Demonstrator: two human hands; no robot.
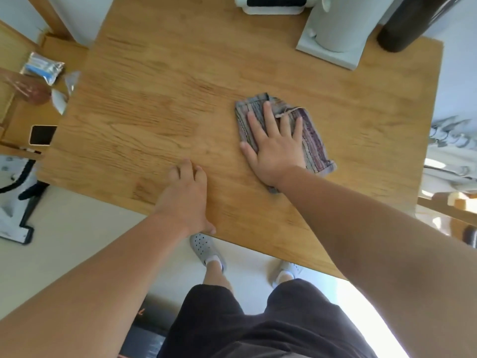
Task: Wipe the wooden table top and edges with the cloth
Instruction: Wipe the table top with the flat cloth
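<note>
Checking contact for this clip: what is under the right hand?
The striped cloth lies flat under the right hand, on the wooden table. The wood beneath is covered.

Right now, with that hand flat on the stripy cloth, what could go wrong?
1. The right hand only presses flat on the cloth and does not grip it, so on a fast wipe the cloth might bunch up or slip out from under it.
2. A white appliance and a dark bottle stand at the far end of the wooden table; a wide sweep could bump them.
</note>
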